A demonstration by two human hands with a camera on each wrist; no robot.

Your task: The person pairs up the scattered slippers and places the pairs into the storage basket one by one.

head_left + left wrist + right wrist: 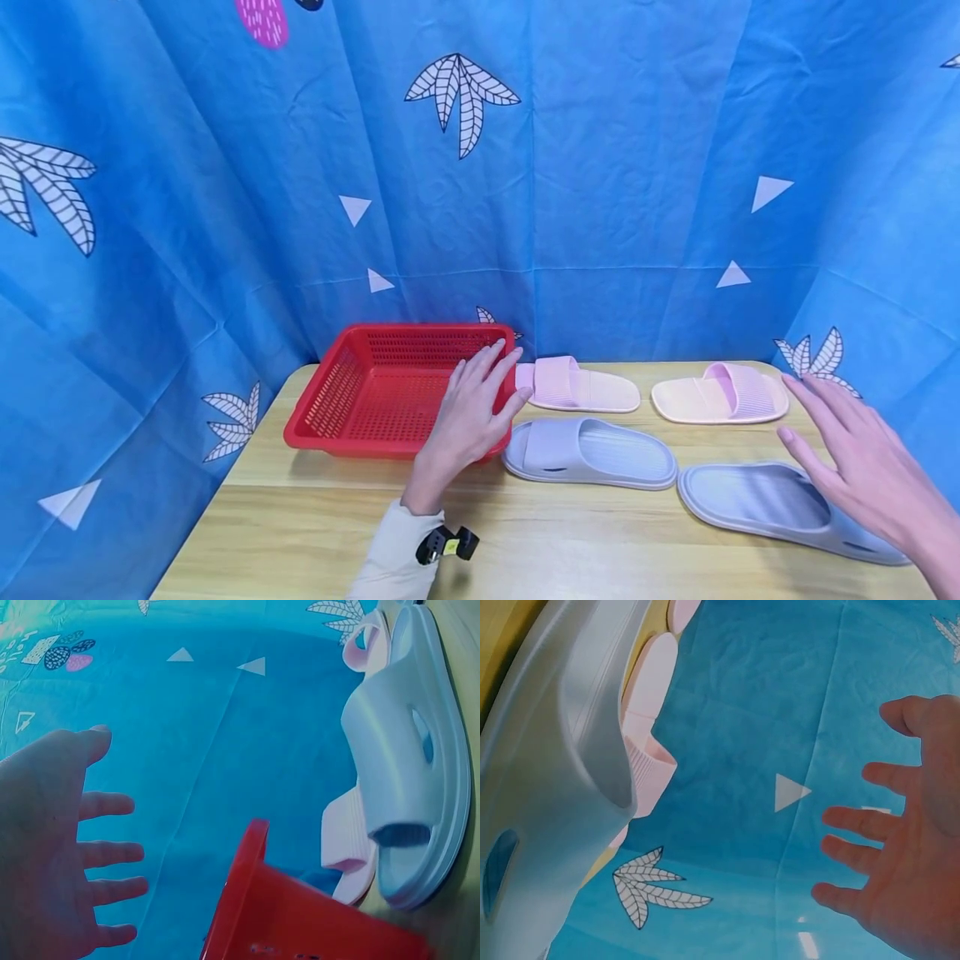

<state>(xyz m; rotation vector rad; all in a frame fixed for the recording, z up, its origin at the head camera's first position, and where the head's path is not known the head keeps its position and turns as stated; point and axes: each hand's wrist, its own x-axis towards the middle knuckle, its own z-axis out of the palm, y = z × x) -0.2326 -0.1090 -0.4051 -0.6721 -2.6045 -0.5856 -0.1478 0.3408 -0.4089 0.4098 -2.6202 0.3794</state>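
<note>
Head view: holds the left hand point(467, 417) spread over the right end of the red basket point(390, 408), gripping nothing; holds the right hand point(862, 467) above a grey slipper point(757, 496), equally empty. On the table point(300, 517) between the hands, a second grey slipper point(626, 454); past these, a pink slipper point(607, 392) and a second pink slipper point(690, 400). Sole-down, straps up, probably to lie steady. Left wrist view: bare palm, fingers apart, a gap before the basket. Right wrist view: bare palm again, fingers parted, perhaps just relaxed.
</note>
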